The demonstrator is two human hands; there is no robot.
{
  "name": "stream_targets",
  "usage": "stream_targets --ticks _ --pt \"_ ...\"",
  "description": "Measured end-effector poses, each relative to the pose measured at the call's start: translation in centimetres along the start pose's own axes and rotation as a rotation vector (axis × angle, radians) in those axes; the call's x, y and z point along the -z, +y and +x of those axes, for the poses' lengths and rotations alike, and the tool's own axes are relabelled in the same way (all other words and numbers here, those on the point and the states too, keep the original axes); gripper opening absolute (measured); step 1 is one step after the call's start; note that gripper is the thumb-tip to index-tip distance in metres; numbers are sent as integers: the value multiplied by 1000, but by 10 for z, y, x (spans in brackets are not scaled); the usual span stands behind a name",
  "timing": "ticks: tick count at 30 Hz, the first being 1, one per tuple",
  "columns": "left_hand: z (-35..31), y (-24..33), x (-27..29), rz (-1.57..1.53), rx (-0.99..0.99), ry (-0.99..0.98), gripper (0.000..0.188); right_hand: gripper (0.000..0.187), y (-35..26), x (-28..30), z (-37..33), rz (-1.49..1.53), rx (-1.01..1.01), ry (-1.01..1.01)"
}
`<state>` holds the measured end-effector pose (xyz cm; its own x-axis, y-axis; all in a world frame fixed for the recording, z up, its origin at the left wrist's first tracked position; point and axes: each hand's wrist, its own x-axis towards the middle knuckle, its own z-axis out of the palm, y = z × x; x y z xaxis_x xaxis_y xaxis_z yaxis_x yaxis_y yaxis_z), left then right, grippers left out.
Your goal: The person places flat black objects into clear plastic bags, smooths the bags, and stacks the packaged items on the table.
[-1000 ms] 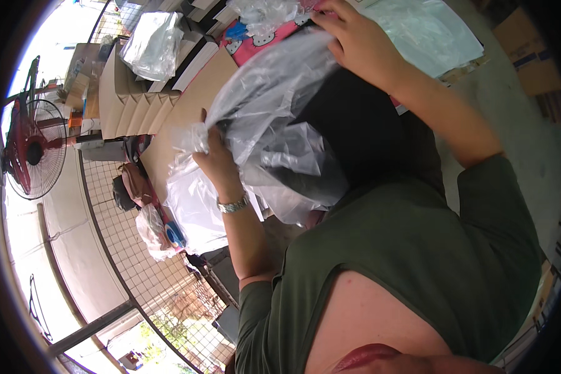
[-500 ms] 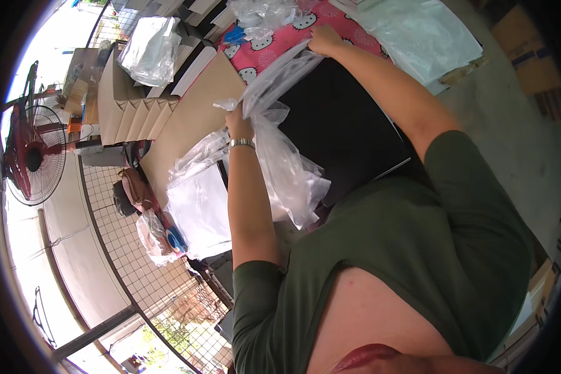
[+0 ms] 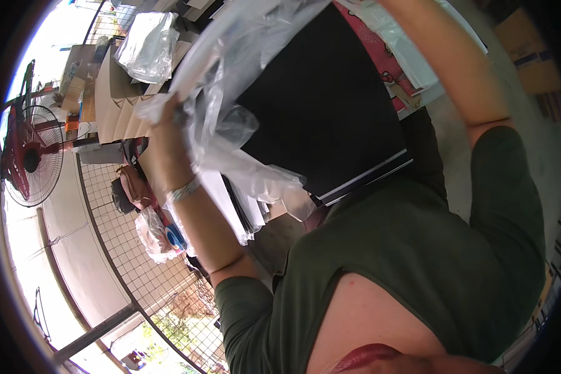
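The board (image 3: 330, 106) fills the centre, lower edge by the shirt (image 3: 405, 249), floor (image 3: 456, 162) rightward; long axis slants toward lower right. Left hand (image 3: 168, 134) pinches plastic (image 3: 221, 62), upper left; right hand off-frame, fingers untellable.

On the person's left, I see a red electric fan (image 3: 31, 161) near wire mesh (image 3: 109, 215), with a brownish-pink bag (image 3: 134, 186) against it. Far right, brown cardboard boxes (image 3: 526, 47) sit beyond grey floor (image 3: 460, 177).
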<state>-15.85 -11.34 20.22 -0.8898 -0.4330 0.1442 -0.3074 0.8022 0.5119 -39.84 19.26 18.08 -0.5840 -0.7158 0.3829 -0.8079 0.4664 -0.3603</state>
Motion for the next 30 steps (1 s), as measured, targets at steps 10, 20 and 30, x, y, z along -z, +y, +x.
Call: stream_targets --ticks 10,20,30 --pt "-2 -2 24 -785 306 -218 35 16 -62 20 -9 149 -27 507" --pt "-86 -8 50 -329 -37 -327 25 23 -90 67 -76 898 -402 -168" --pt "-192 -17 58 -462 170 -851 28 42 -119 97 -211 1495 -399 -492"
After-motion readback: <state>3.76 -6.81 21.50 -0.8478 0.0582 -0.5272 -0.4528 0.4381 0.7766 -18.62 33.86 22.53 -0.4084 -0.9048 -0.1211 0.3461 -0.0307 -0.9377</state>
